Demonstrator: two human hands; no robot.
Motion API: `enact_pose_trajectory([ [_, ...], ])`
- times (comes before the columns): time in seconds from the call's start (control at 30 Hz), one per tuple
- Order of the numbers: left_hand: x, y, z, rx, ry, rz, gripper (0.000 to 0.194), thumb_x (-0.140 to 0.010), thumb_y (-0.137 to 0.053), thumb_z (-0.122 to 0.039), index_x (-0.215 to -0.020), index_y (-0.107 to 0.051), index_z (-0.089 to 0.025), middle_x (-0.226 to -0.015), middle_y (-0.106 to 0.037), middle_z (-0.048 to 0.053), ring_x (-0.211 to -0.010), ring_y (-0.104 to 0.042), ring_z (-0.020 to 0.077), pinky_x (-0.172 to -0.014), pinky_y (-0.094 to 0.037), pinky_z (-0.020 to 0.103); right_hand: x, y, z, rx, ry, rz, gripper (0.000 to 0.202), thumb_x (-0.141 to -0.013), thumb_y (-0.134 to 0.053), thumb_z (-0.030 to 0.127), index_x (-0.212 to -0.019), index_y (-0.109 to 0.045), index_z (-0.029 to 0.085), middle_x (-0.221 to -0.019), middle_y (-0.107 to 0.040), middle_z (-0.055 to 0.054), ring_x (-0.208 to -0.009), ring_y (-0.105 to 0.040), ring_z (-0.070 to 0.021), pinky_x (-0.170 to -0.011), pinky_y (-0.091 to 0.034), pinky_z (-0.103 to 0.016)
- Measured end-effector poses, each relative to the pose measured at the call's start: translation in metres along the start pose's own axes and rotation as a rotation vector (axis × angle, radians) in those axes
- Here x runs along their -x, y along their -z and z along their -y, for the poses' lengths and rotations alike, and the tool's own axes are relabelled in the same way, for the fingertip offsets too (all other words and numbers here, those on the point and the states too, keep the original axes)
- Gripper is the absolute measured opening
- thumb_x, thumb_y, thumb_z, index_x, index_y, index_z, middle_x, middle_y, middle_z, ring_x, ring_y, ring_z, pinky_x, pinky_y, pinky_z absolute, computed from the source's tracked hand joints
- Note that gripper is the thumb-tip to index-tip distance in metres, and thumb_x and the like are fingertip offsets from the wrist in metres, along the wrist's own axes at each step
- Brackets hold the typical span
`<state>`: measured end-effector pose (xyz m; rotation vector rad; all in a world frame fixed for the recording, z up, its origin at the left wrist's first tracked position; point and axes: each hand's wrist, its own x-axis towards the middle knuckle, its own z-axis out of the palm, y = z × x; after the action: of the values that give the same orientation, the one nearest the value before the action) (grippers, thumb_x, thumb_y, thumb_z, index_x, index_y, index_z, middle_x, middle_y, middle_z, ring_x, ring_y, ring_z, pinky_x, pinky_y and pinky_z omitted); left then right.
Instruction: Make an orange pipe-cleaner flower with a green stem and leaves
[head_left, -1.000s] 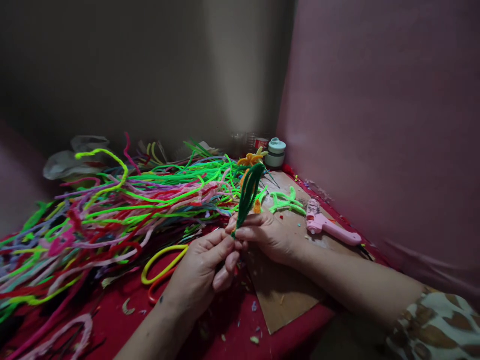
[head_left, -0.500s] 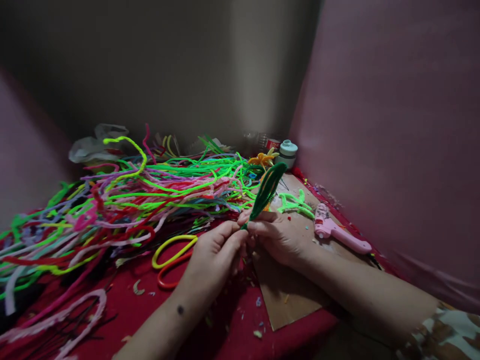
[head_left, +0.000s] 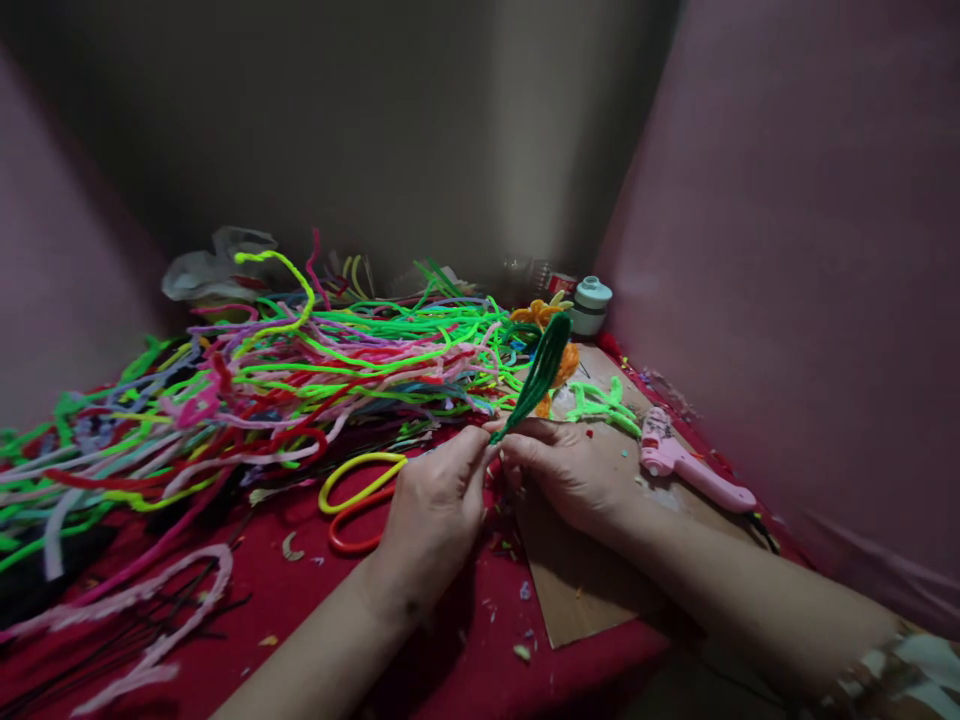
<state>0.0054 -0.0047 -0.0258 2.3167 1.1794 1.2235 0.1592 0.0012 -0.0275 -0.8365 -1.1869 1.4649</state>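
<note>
A dark green leaf of bent pipe cleaner point(head_left: 541, 373) stands tilted up to the right from between my hands. My left hand point(head_left: 442, 490) pinches its narrow lower end between thumb and fingers. Close beside it, my right hand point(head_left: 566, 465) has thumb and forefinger closed at the same base of the leaf. The fingertips of both hands nearly meet, and the very end of the stem is hidden by them. Just left of my left hand lie scissors with a yellow and a red handle loop point(head_left: 360, 485); their blades are out of sight.
A big heap of coloured pipe cleaners point(head_left: 337, 360) spreads over the red cloth point(head_left: 300, 620). On the right, a pink glue gun point(head_left: 694, 470) and light green pipe cleaner pieces point(head_left: 604, 402) rest on cardboard point(head_left: 585, 590). Orange flowers point(head_left: 541, 312) and a pale lidded jar point(head_left: 591, 305) stand behind.
My left hand has turned at the wrist, its back now more upward, at the leaf's base. The whole scene has shifted slightly right in view.
</note>
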Motion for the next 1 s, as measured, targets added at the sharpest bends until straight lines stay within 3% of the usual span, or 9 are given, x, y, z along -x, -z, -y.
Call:
enact_pose_trajectory([
  [0.13, -0.008, 0.006, -0.008, 0.181, 0.209, 0.024, 0.018, -0.085, -0.049, -0.02, -0.07, -0.058, -0.017, -0.058, -0.054, -0.005, -0.054, -0.05, 0.0072, -0.056, -0.039, 0.017, 0.001, 0.002, 0.0, -0.009, 0.001, 0.062, 0.023, -0.075, -0.068, 0.024, -0.097, -0.071, 0.024, -0.079, -0.066, 0.001, -0.072, -0.055, -0.012, -0.076, -0.042, -0.028],
  [0.23, -0.011, 0.008, -0.011, 0.321, 0.315, 0.045, 0.021, -0.083, -0.051, -0.022, -0.063, -0.056, -0.017, -0.052, -0.043, -0.006, -0.048, -0.039, 0.0067, -0.049, -0.032, 0.018, -0.001, 0.003, 0.001, 0.01, 0.025, 0.092, 0.017, -0.077, -0.065, 0.022, -0.092, -0.072, 0.023, -0.071, -0.063, 0.002, -0.067, -0.052, -0.0109, -0.075, -0.042, -0.027],
  [0.33, -0.012, 0.008, -0.013, 0.489, 0.417, 0.101, 0.021, -0.083, -0.052, -0.025, -0.064, -0.057, -0.017, -0.05, -0.039, -0.007, -0.044, -0.032, 0.0057, -0.042, -0.026, 0.019, -0.003, 0.005, 0.001, -0.005, 0.052, 0.115, 0.015, -0.077, -0.063, 0.02, -0.089, -0.073, 0.022, -0.062, -0.059, 0.004, -0.057, -0.047, -0.0093, -0.065, -0.041, -0.025],
  [0.5, -0.012, 0.009, -0.016, 0.769, 0.585, 0.179, 0.029, -0.08, -0.055, -0.03, -0.056, -0.049, -0.016, -0.046, -0.039, -0.007, -0.038, -0.028, 0.0031, -0.038, -0.021, 0.017, -0.006, 0.008, -0.005, -0.06, 0.045, 0.106, 0.019, -0.076, -0.063, 0.021, -0.092, -0.073, 0.021, -0.068, -0.062, 0.001, -0.057, -0.048, -0.0092, -0.056, -0.038, -0.023],
  [0.63, -0.012, 0.01, -0.013, 1.019, 0.721, 0.27, 0.026, -0.08, -0.059, -0.032, -0.061, -0.051, -0.015, -0.045, -0.041, -0.007, -0.035, -0.028, 0.0016, -0.036, -0.02, 0.014, -0.007, 0.009, -0.007, -0.106, 0.011, 0.095, 0.02, -0.075, -0.064, 0.022, -0.094, -0.072, 0.02, -0.068, -0.063, 0.001, -0.055, -0.047, -0.0085, -0.055, -0.037, -0.023],
  [0.8, -0.011, 0.01, -0.005, 1.335, 0.79, 0.453, 0.018, -0.082, -0.057, -0.033, -0.077, -0.058, -0.016, -0.046, -0.04, -0.009, -0.03, -0.014, -0.0007, -0.031, -0.014, 0.014, -0.006, 0.006, -0.005, -0.172, 0.015, 0.162, 0.012, -0.072, -0.066, 0.024, -0.082, -0.072, 0.02, -0.065, -0.062, 0.0, -0.058, -0.05, -0.0113, -0.058, -0.039, -0.025],
  [0.9, -0.012, 0.01, -0.007, 1.308, 0.768, 0.471, 0.019, -0.085, -0.054, -0.034, -0.078, -0.057, -0.016, -0.047, -0.04, -0.009, -0.03, -0.015, -0.0002, -0.031, -0.018, 0.014, -0.005, 0.005, -0.005, -0.174, 0.02, 0.168, 0.009, -0.074, -0.065, 0.025, -0.071, -0.069, 0.019, -0.062, -0.059, 0.001, -0.058, -0.049, -0.0112, -0.06, -0.039, -0.026],
  [1.0, -0.011, 0.008, -0.011, 0.904, 0.617, 0.341, 0.022, -0.087, -0.049, -0.033, -0.077, -0.057, -0.016, -0.054, -0.052, -0.005, -0.035, -0.036, 0.0031, -0.037, -0.031, 0.017, -0.006, 0.006, -0.006, -0.193, -0.007, 0.131, 0.008, -0.074, -0.065, 0.024, -0.076, -0.07, 0.018, -0.062, -0.059, 0.001, -0.055, -0.048, -0.0099, -0.059, -0.04, -0.025],
])
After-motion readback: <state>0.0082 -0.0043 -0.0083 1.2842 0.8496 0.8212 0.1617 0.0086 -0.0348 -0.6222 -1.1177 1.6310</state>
